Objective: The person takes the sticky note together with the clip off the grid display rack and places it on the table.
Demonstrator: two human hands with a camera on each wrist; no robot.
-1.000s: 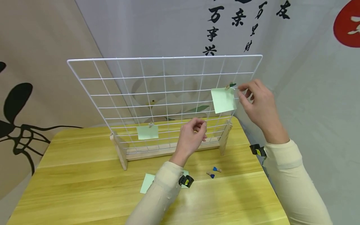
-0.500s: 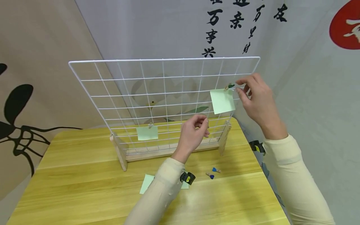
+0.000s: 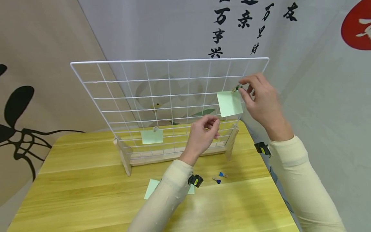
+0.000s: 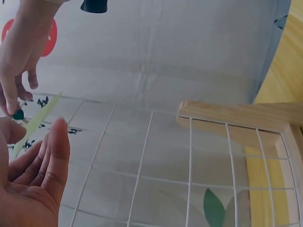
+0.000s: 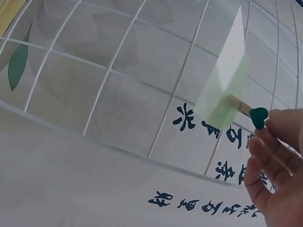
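Note:
A pale green sticky note (image 3: 230, 103) hangs at the right side of the white wire grid (image 3: 169, 79), under a small wooden clothespin (image 5: 244, 109) with a green heart. My right hand (image 3: 262, 103) has its thumb and index finger at the heart end, apart on either side of it; contact is hard to judge. Below the note, my left hand (image 3: 203, 133) is raised before the grid, fingers loosely bent and nothing visible in them. In the left wrist view, that hand (image 4: 35, 175) appears beside the note's edge (image 4: 40, 120).
Another green note (image 3: 152, 136) hangs lower left on the grid under a clip. Two blue-heart clothespins (image 3: 219, 178) lie on the wooden table (image 3: 87, 193). Green notes (image 3: 151, 188) lie partly behind my left sleeve. Wooden feet (image 3: 232, 141) support the grid.
My right hand has moved left, bringing its fingertips from beside the green-heart clothespin to it. My left hand has risen slightly and shifted right. The note stays in place.

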